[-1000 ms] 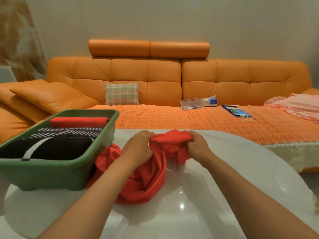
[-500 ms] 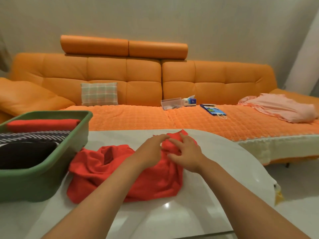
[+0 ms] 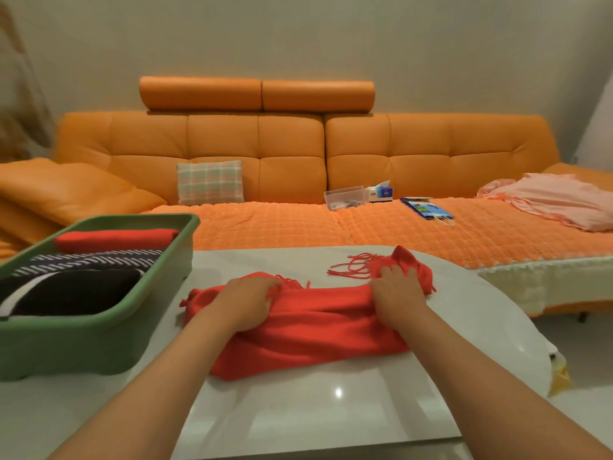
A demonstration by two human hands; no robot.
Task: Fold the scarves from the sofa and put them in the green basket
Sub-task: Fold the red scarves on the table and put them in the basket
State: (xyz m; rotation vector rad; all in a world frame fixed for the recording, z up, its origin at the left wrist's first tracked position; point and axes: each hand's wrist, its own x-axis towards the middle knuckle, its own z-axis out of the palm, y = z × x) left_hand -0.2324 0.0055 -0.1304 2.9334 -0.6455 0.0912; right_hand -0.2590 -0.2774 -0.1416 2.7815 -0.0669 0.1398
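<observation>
— On the tabletop (image 3: 331, 410), right up close: red scarf (image 3: 315, 330) drawn out into a long band, no longer the bunched wad of a second ago.

— And the hands?

— Left hand (image 3: 245, 303) gripping the band's left end, fingers curled into the cloth. Right hand (image 3: 394, 293) clutching the right end, just beside the loose fringe (image 3: 351, 268). Pulled well apart now, after sitting close together over the wad.

— Meaning what for the job?

— Most likely laid out ready for a first fold. Nothing folded on this one yet, and rumpled along the near edge.

— Green basket?

— Green basket (image 3: 83, 343) just beside the scarf's left end; cannot tell whether touching. Already holding folded scarves (image 3: 89, 262): black, striped, red.

— Farther back?

— Sofa (image 3: 288, 180) beyond the tabletop, with a pink cloth (image 3: 557, 204) lying at its right end. Possibly one more to fetch, though hard to say whether a scarf.
</observation>
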